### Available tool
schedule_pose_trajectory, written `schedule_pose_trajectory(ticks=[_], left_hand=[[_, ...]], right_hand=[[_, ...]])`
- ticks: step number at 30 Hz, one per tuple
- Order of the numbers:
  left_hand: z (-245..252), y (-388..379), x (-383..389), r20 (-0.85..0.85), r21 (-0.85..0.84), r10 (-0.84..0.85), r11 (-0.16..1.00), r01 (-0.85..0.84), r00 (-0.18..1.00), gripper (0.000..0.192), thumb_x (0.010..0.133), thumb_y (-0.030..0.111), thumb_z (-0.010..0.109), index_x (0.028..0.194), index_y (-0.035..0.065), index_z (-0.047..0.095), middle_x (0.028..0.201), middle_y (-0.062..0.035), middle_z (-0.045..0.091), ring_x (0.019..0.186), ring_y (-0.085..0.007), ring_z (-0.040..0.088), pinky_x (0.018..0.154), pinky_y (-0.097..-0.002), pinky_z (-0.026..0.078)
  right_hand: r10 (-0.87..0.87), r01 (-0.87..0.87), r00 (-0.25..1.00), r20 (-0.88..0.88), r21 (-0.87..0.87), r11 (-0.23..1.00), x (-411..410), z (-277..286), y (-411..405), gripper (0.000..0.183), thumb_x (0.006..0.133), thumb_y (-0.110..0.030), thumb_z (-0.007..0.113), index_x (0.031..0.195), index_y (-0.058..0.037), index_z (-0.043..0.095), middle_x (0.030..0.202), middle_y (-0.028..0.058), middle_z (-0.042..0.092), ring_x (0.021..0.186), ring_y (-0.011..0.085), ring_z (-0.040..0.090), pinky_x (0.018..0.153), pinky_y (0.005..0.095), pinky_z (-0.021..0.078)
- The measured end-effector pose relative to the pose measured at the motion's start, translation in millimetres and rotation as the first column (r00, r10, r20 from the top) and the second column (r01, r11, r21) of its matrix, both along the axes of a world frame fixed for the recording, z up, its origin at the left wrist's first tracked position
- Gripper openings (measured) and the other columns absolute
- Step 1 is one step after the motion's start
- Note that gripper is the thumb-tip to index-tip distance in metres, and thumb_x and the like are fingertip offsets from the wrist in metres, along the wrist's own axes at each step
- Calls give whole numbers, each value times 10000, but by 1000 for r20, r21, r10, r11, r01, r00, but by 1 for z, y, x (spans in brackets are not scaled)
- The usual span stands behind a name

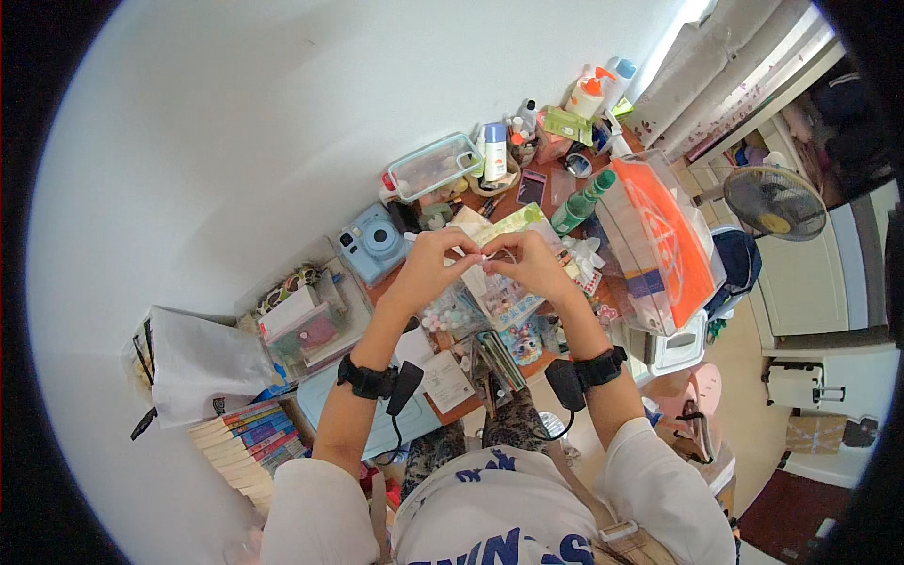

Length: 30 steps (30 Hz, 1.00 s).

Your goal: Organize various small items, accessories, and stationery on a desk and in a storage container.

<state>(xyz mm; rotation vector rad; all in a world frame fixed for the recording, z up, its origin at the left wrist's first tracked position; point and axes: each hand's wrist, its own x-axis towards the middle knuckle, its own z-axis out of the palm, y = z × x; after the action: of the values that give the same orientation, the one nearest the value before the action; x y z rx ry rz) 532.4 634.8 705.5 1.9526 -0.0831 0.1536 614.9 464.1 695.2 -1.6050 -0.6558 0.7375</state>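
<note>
My left hand [439,260] and my right hand [528,261] meet fingertip to fingertip above the cluttered desk. Between them is a tiny pinkish-white piece [483,258], perhaps a bead, pinched by the left thumb and finger. A thin white cord [503,251] runs from it into my right fingers. Below the hands lie a printed bag or sheet [512,300] and a clear bag of pastel beads [448,316]. Black straps with small devices circle both forearms.
A blue instant camera [372,241] stands left of the hands. On the right are a green glass bottle [580,205] and a clear box with an orange item [667,244]. Bottles and a clear teal-rimmed container [434,167] line the wall. Books [254,441] stand at lower left.
</note>
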Motion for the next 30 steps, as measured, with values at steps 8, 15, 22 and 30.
schedule_pose_trajectory(ticks=[8, 15, 22, 30], left_hand=[[4, -3, -3, 123, 92, -17, 996, 5, 992, 134, 680, 34, 635, 774, -25, 560, 709, -89, 556, 641, -158, 556, 606, -276, 460], [0, 9, -7, 7, 133, 145, 980, -145, 989, 145, 677, 58, 632, 772, -16, 551, 701, -88, 532, 641, -168, 534, 607, -275, 442], [4, -2, -11, 220, 420, -52, 907, -46, 974, 163, 742, 74, 607, 886, 11, 565, 768, -128, 572, 734, -313, 561, 639, -375, 459], [11, 12, -26, 197, 655, -66, 751, -81, 978, 122, 750, 65, 537, 870, 46, 549, 799, -140, 578, 784, -326, 565, 646, -412, 457]], right_hand=[[4, -4, 999, 45, -3, 1000, -1, 3, 2, 118, 708, -19, 683, 799, 38, 636, 705, 38, 622, 651, 73, 558, 577, 221, 447], [-59, 65, 991, 124, -46, 997, -2, 1, -2, 105, 711, -14, 677, 785, 39, 625, 741, 42, 623, 666, 75, 560, 605, 218, 468], [16, -10, 977, 213, -28, 1000, -5, 2, 7, 111, 718, 7, 672, 805, 34, 608, 752, 40, 609, 686, 71, 565, 638, 207, 482], [58, -69, 983, 172, 62, 996, 0, -3, -8, 102, 722, 34, 646, 743, 15, 548, 790, 39, 588, 733, 78, 554, 679, 218, 466]])
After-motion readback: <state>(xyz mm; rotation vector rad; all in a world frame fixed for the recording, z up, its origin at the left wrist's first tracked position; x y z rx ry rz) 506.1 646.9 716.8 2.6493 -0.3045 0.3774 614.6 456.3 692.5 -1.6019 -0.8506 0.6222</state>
